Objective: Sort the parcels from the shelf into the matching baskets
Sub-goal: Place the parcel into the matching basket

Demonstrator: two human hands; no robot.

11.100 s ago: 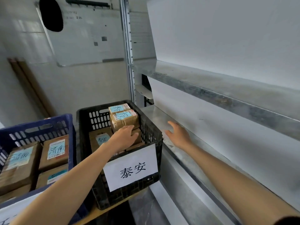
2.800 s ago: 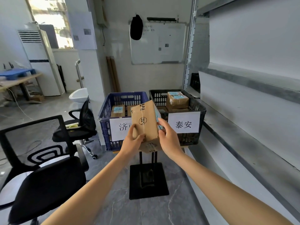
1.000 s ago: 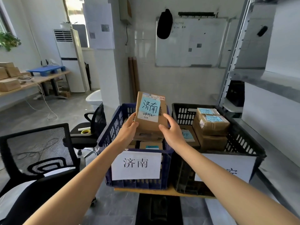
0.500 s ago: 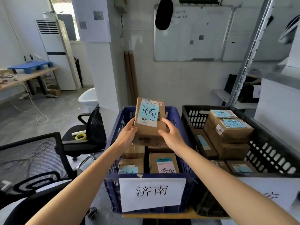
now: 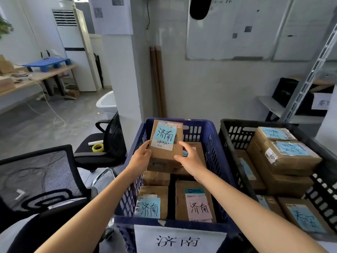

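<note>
Grip: our left grip point(image 5: 141, 157) and our right grip point(image 5: 189, 161) hold the parcel point(image 5: 165, 148) between them, with the fingers curled on its two long sides and the thumbs on the front face.
Parcel place: it is over the back half of the blue basket point(image 5: 212, 141), tilted so that its blue label point(image 5: 165, 135) faces us. We cannot tell if its lower edge already touches the boxes under it.
Match: the label shows the same characters as the white sign point(image 5: 179, 240) on the blue basket, so we judge this is the right basket, not the black basket point(image 5: 235, 141) just beside it.
Handling: it is a small taped cardboard box, stiff, and probably light. The tape may be a little slippery, so we think the bare cardboard sides are the better hold.
Landing surface: two parcels point(image 5: 153, 201) lie flat at the front and more boxes lie at the back. The top of these is uneven, so the box may rock if we let it drop.
Under the baskets: what carries them is hidden.
Room: a black mesh chair point(image 5: 36, 179) stands near on the left. A second chair has a yellow tape roll point(image 5: 98, 147) on its seat. A long desk point(image 5: 36, 77) is far on the left, a whiteboard point(image 5: 228, 28) is on the wall, and the metal shelf post point(image 5: 313, 70) is on the right.
</note>
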